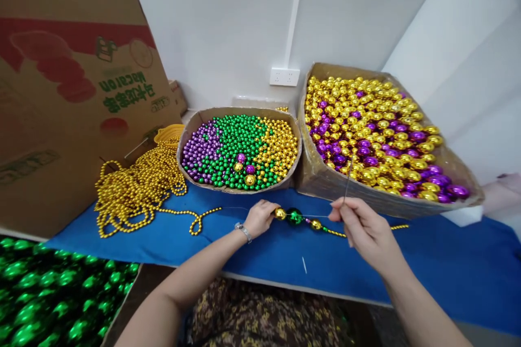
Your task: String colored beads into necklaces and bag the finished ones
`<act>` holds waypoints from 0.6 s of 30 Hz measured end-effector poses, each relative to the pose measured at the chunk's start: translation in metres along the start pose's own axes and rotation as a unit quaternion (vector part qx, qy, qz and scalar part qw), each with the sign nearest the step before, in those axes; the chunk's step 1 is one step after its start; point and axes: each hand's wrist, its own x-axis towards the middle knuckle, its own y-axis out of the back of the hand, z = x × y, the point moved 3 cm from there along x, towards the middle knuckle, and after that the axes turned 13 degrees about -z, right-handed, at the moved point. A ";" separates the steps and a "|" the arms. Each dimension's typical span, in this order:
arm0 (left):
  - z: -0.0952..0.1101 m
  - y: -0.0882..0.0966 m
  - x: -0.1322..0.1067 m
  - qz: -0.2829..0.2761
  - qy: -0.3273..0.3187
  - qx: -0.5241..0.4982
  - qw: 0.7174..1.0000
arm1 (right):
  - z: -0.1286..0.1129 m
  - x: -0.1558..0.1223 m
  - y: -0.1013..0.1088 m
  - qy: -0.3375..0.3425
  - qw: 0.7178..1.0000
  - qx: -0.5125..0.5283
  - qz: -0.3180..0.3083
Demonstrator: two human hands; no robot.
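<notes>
My left hand (259,218) is closed in a pinch beside a gold bead (280,213) on a thin thread. A large green bead (294,217) and another gold bead (316,224) follow on the same thread, which lies over the blue cloth (427,260). My right hand (362,227) is closed on a long thin needle (348,179) that points up in front of the right box. A gold bead strand (199,219) trails left from my left hand.
A cardboard tray (240,147) holds small purple, green and gold beads. A bigger box (378,135) of large gold and purple beads stands at the right. A heap of gold strands (138,187) lies left. Green beads (52,293) fill a bottom-left box.
</notes>
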 end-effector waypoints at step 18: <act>0.070 -0.020 -0.039 0.022 -0.192 -0.105 0.976 | 0.013 -0.023 -0.092 0.034 0.997 0.015 -0.074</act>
